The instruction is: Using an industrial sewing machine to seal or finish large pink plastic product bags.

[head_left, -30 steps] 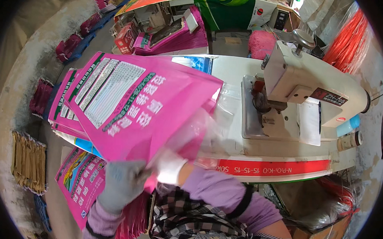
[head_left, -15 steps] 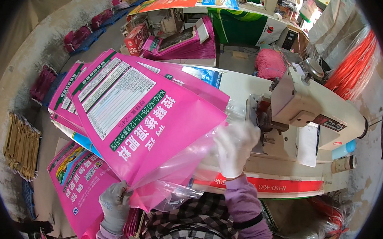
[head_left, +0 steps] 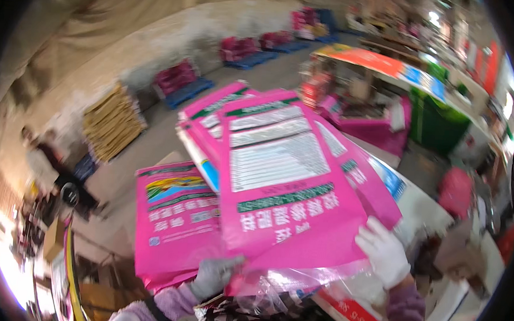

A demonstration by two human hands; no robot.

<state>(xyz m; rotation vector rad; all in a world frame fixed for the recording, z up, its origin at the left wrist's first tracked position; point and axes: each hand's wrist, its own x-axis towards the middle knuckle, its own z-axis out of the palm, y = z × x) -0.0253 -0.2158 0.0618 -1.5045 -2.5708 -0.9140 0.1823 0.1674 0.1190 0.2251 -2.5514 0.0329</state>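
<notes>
A large pink printed sack with a white table panel and a clear plastic liner at its near edge lies before me, over other pink sacks. My left hand, in a grey glove, is closed on its near left corner. At the near right edge of the same sack, my right hand in a white glove grips with bent fingers; its thumb is hidden. Left of it lies a stack of pink sacks with a colourful picture. The sewing machine stands blurred at the right.
A white worktable runs under the sacks to the right, with a pink thread bundle on it. Beyond are another pink sack pile and a green-fronted table. Bundles on blue pallets line the wall. Someone stands far left.
My view has swung left, so the sewing machine sits farther right and a person shows at the left. The sack lies more upright in view, and my right hand is nearer its printed part.
</notes>
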